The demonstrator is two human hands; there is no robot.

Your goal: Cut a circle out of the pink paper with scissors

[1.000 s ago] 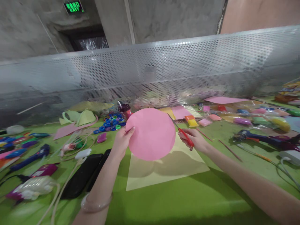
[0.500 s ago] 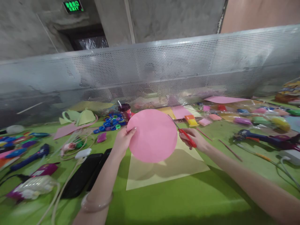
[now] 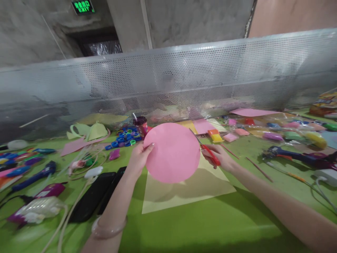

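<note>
A round sheet of pink paper [image 3: 172, 154] is held up in the middle of the head view. My left hand [image 3: 140, 156] pinches its left edge, thumb on the front. In my right hand [image 3: 217, 156] are red-handled scissors [image 3: 210, 153], closed around the handles. Their blades point up and left, close by the circle's right edge; whether they touch it I cannot tell. Beneath the circle, a pale yellow sheet [image 3: 184, 195] lies on the green table [image 3: 210, 228], partly hidden by it.
Black phones [image 3: 92, 196] and cables lie left of my forearm. Behind stand a dark cup with a straw [image 3: 140, 125] and blue rings [image 3: 123, 137]. Colored clay packs [image 3: 272, 136] and a glue gun [image 3: 295, 154] lie right. A perforated metal panel [image 3: 168, 80] borders the back.
The pink circle and my left hand have shifted very slightly to the right. Otherwise the two frames look nearly the same.
</note>
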